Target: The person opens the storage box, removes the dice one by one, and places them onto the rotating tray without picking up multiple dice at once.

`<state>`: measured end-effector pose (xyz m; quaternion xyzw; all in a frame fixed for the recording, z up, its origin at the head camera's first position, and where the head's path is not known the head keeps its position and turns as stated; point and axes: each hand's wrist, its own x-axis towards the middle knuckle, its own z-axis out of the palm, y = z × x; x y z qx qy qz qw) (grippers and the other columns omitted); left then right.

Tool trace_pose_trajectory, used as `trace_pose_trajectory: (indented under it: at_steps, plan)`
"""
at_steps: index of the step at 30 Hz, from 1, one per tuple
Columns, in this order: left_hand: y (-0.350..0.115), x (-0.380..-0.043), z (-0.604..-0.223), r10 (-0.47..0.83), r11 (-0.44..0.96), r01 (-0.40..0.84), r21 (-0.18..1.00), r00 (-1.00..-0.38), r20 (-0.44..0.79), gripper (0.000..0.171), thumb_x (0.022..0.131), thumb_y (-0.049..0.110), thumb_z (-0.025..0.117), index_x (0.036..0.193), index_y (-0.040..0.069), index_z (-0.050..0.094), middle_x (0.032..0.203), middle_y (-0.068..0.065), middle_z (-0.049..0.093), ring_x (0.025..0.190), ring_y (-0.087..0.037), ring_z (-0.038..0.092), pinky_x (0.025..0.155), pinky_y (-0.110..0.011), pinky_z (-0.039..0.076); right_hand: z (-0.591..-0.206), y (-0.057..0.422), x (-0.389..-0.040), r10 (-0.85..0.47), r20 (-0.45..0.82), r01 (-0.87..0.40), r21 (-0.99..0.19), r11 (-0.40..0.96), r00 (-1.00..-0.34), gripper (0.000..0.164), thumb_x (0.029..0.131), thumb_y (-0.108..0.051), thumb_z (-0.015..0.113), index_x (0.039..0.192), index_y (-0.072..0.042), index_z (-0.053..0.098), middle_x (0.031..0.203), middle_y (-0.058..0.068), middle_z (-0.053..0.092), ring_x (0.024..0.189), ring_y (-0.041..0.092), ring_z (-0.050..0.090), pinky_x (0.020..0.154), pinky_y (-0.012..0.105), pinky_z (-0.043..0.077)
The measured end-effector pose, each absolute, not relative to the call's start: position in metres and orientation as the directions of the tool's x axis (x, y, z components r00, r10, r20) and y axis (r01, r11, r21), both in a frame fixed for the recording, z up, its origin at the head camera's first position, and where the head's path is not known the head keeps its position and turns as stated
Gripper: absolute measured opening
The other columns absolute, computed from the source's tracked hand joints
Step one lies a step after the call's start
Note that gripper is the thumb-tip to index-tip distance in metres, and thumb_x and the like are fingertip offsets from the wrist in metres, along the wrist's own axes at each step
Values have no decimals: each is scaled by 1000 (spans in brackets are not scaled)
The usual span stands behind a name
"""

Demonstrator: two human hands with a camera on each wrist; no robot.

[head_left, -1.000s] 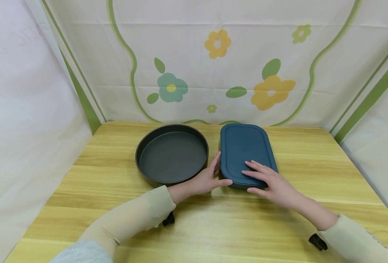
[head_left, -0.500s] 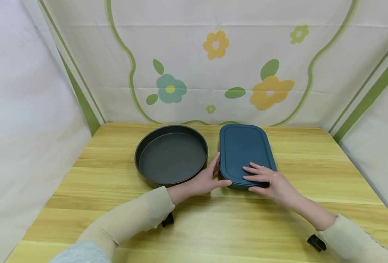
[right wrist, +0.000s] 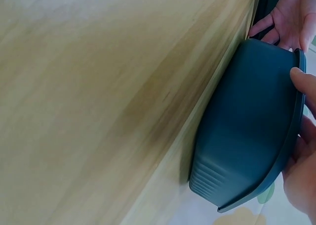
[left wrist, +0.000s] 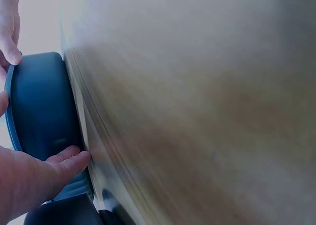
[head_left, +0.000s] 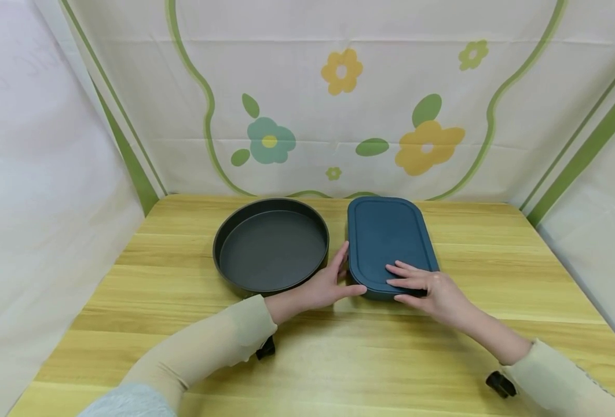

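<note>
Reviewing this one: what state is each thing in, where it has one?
Black pan: upright, uncovered, nothing visible inside.
Blue container: upright on the table.
Lid: on the container; whether sealed, unclear.
Left hand: fingers at container's left side, thumb at corner.
Right hand: thumb at lid's rim, fingers on top.
Cloth backdrop: hanging, creased.

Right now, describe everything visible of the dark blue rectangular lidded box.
The dark blue rectangular lidded box looks plastic, with rounded corners and ribs low on its wall. It sits upright on the light wooden table, right of the round black pan. Its flat lid, with an outlined border, is on, hiding the inside. The left hand touches its near left corner; the right hand rests its fingers on the lid, thumb at its edge.
</note>
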<state>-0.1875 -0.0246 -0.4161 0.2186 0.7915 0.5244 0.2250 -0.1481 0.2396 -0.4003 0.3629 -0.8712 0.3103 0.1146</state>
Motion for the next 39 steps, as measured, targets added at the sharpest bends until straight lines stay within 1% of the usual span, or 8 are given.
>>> trace_pose_trajectory:
  at_steps: [8,22,25,29,32,35,37,39]
  plan:
    - [-25,-185,-416,593,342,109,933,-795,-124,101,92,33,68,156,20,-9,161,-8,9,141,-25,30,108,-35,33,-402,242,-148,-566,447,-721,-456,522,-693,39,72,0,82,109,-9,76,125,12,64,123,29,54,95,7,34]
    - [-21,-185,-415,590,330,129,935,-802,-98,98,94,28,67,156,20,-9,161,-11,9,140,-29,30,108,-39,33,-400,244,-149,-576,475,-746,-432,507,-666,41,72,2,81,111,-10,75,122,9,66,121,26,55,92,8,37]
    - [-21,-185,-415,590,331,126,935,-801,-100,98,94,29,67,156,21,-9,161,-10,8,141,-29,30,108,-39,33,-400,244,-149,-578,486,-756,-417,505,-655,42,72,3,81,112,-10,75,121,9,66,120,25,56,86,8,42]
    - [-21,-185,-415,592,333,125,935,-799,-104,98,94,30,66,156,22,-9,161,-10,7,140,-29,30,108,-40,33,-401,244,-148,-585,494,-766,-408,497,-643,41,72,3,81,112,-8,74,120,9,67,119,26,57,70,12,49]
    - [-22,-184,-415,594,331,123,936,-798,-105,97,94,30,66,156,22,-9,161,-9,6,140,-29,30,108,-39,33,-402,244,-148,-593,498,-775,-405,486,-633,42,72,5,80,111,-6,74,119,11,67,117,29,58,57,11,45]
    - [-22,-184,-415,594,331,120,936,-797,-108,97,95,29,66,156,21,-9,161,-9,6,140,-29,31,108,-39,34,-402,244,-149,-618,517,-805,-349,480,-592,42,71,4,80,111,-4,74,117,13,68,110,31,62,50,11,42]
    - [-22,-184,-416,594,333,119,936,-797,-110,97,95,29,66,156,20,-8,161,-9,6,140,-29,31,107,-39,34,-403,244,-149,-638,534,-830,-297,473,-555,37,75,-1,80,111,-2,73,116,14,68,105,33,65,49,11,41]
    - [-22,-184,-416,592,337,118,934,-798,-113,97,95,29,66,156,20,-8,161,-10,7,140,-29,31,107,-39,35,-403,244,-150,-654,549,-849,-255,462,-521,29,85,-13,76,111,-1,73,116,16,68,101,34,66,49,11,43]
